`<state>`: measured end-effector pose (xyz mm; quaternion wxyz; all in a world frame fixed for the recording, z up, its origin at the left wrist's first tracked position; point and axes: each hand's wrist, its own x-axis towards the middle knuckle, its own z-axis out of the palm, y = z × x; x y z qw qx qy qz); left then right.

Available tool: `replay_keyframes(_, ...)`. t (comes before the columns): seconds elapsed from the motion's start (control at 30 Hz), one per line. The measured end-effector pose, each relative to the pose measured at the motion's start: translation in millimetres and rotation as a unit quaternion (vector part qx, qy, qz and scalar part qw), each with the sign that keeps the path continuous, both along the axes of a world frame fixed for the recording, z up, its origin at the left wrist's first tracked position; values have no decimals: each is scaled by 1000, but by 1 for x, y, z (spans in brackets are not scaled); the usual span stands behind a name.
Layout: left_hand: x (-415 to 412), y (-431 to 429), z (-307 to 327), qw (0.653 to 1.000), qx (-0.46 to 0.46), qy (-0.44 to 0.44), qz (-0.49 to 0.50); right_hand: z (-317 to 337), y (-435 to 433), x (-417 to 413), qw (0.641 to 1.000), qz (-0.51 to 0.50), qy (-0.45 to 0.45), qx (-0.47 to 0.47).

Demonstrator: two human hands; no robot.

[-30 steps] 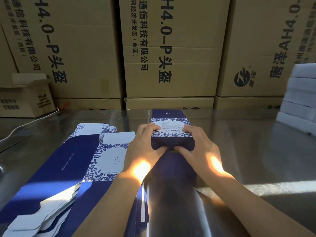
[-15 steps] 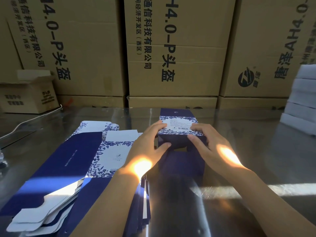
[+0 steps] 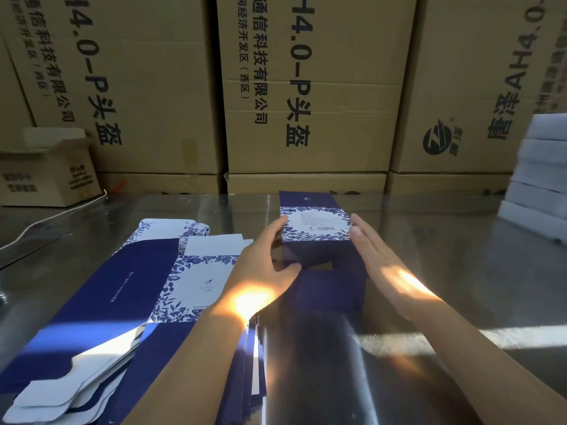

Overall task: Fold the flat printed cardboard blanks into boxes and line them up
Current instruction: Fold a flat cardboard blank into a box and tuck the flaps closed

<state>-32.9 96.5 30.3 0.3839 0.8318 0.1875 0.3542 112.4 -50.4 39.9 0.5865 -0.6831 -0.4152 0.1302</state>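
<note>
Both hands flank a half-folded box (image 3: 316,228) that stands on the shiny metal counter (image 3: 460,271), just right of centre. Left hand (image 3: 264,271) lies along the box's left side with fingers nearly straight, fingertips at the upper left corner and thumb reaching onto the dark near face. Right hand (image 3: 386,271) is flat, its straight fingers pressed along the right side; neither hand curls round the box. The box is navy, and its top panel carries a white label framed by blue leaves, with fine print and a barcode too small to read. A dark flap lies on the counter between the wrists.

To the left, touching the left forearm, a fanned stack of flat blanks (image 3: 122,302) lies on the counter: navy panels, white tabs, a blue floral panel with a small round logo and lettering too small to read.

Behind the counter stand big brown cartons (image 3: 306,87) printed "4.0-P头盔" and "通信科技有限公司", with "(西区)" beside it. The right-hand one shows a round dark logo and upside-down print. A small carton (image 3: 46,173) sits far left with a white cable (image 3: 46,219) beside it. White boxes (image 3: 540,179) are piled at the right edge.
</note>
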Motion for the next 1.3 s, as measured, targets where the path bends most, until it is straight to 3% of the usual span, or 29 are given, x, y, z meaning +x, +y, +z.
replay_keyframes(0.1,-1,-1,2,998,34,27,52,-7,0,1,999,28,-22,-22)
replay_keyframes(0.17,0,-1,1,997,42,26,60,-13,2,3,995,-1,-83,-49)
replay_keyframes(0.43,4,1,-1,994,71,39,76,-22,10,7,975,-111,-176,-76)
replay_keyframes(0.67,4,-2,0,992,73,48,89,-15,2,12,989,-23,-131,-66)
replay_keyframes(0.93,5,-6,7,981,103,58,152,-8,-1,-2,988,-43,-140,-49)
replay_keyframes(1.03,2,-5,6,984,106,62,128,-7,-3,-3,991,-30,-120,-53)
replay_keyframes(1.1,-1,-4,5,992,73,49,90,-4,-4,-4,996,-12,-76,-34)
replay_keyframes(1.2,1,-6,6,998,-53,-8,34,-3,0,-4,999,-9,-31,-24)
replay_keyframes(1.3,8,-6,10,989,-139,-15,47,-5,4,-5,999,-23,-19,-19)
